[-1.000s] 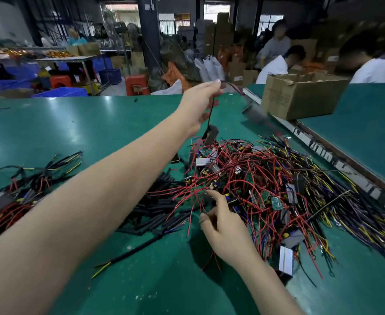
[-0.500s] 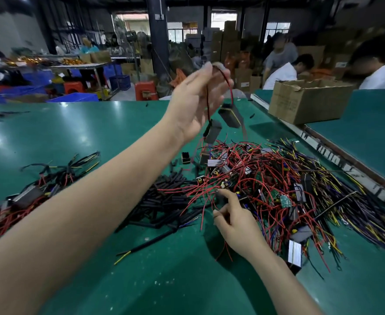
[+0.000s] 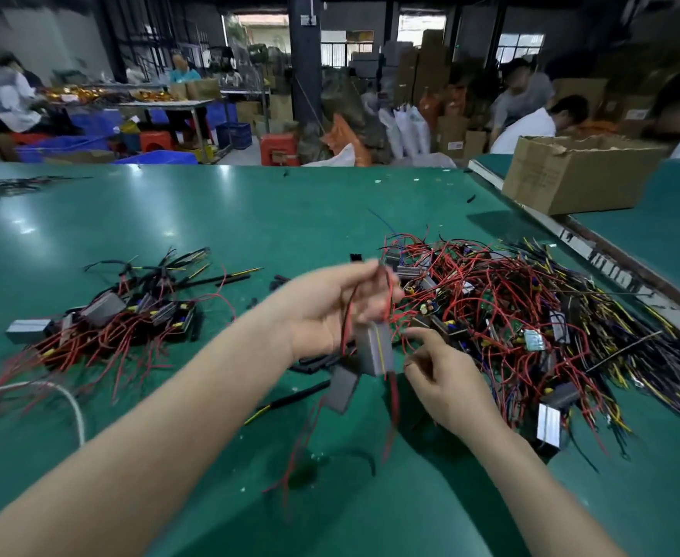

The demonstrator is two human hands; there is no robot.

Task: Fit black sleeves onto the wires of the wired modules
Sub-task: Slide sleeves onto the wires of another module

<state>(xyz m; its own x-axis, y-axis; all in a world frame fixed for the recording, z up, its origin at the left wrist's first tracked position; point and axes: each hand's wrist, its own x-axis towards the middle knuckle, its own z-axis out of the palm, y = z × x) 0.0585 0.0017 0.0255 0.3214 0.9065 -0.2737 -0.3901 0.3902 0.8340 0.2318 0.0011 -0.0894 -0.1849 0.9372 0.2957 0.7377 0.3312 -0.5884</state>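
Grey module (image 3: pixel 374 349), red wires, blurred.

On table (image 3: pixel 250 203): big wire heap (image 3: pixel 531 307) right, smaller heap (image 3: pixel 121 315) left, box (image 3: pixel 579 174) behind right, module (image 3: pixel 374 347) between hands.

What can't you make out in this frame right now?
All head view:
- Left hand fingertips and the wires they pinch: motion-blurred.
- Hanging grey module: blurred, any sleeve unreadable.
- Black sleeves: mostly hidden behind the left hand.
- Right hand: whether it touches anything is unclear.
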